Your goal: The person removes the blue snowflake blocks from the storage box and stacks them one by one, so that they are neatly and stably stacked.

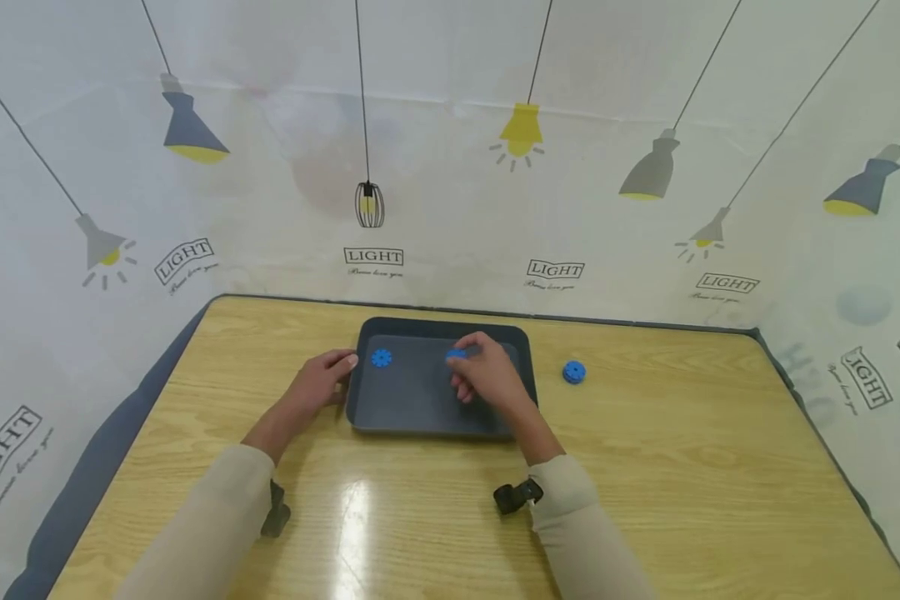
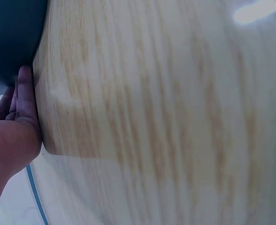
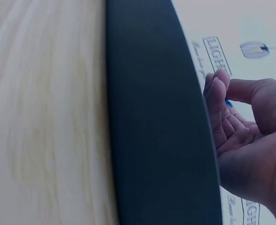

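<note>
A dark grey tray (image 1: 412,408) lies on the table, with one blue notched disc (image 1: 382,357) flat in its left part. Over the tray's right half, my right hand (image 1: 487,372) pinches another blue disc (image 1: 456,354) between thumb and fingers. Only a sliver of that blue disc (image 3: 228,103) shows in the right wrist view; the tray wall hides part of the hand. My left hand (image 1: 320,379) touches the tray's left edge. In the left wrist view, the left hand's fingers (image 2: 27,93) lie fairly straight against the tray's outer side.
To the right of the tray, a small stack of blue discs (image 1: 573,372) stands on the wooden table (image 1: 682,450). A white wall covering (image 1: 450,167) printed with lamps rises behind the table and along both sides.
</note>
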{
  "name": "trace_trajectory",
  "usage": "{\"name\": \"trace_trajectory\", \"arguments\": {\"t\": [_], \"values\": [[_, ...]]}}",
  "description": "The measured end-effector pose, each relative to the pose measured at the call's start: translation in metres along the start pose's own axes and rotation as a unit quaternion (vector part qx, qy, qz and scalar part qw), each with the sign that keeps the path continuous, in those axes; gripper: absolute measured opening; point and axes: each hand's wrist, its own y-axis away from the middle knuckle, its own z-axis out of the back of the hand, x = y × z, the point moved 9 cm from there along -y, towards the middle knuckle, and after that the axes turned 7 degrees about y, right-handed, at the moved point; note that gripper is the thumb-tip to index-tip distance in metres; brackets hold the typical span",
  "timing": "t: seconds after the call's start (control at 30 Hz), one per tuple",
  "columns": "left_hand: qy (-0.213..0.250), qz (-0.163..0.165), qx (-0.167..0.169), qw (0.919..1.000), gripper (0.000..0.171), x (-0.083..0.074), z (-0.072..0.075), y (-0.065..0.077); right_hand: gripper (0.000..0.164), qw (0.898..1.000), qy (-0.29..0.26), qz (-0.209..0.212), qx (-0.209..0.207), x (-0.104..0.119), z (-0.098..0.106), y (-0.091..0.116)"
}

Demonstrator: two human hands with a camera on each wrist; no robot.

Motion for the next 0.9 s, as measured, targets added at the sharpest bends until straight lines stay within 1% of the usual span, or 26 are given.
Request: {"name": "trace_trajectory", "arguments": {"t": [0.13, 0.3, 0.5, 0.63, 0.77, 0.9], "values": [[-0.002, 0.001, 0.0, 1.0, 0.056, 0.002, 0.0, -0.001, 0.033, 0.999, -0.026, 0.002, -0.021, -0.002, 0.02, 0.006], [0.0, 0.0, 0.0, 1.0, 0.055, 0.004, 0.0, -0.002, 0.034, 0.998, -0.032, 0.008, -0.051, -0.01, 0.043, 0.011], [0.004, -0.005, 0.002, 1.0, 0.056, 0.004, 0.0, -0.003, 0.034, 0.995, -0.058, -0.019, -0.079, -0.027, 0.067, 0.017], [0.003, -0.004, 0.001, 1.0, 0.055, 0.005, 0.001, -0.004, 0.037, 0.992, -0.077, -0.026, -0.099, -0.037, 0.083, 0.023], [-0.002, -0.008, 0.002, 1.0, 0.056, 0.004, 0.001, -0.004, 0.041, 0.99, -0.077, -0.031, -0.118, -0.047, 0.101, 0.029], [0.0, -0.004, 0.001, 1.0, 0.055, 0.005, 0.001, -0.004, 0.043, 0.987, -0.077, -0.038, -0.133, -0.057, 0.119, 0.035]]}}
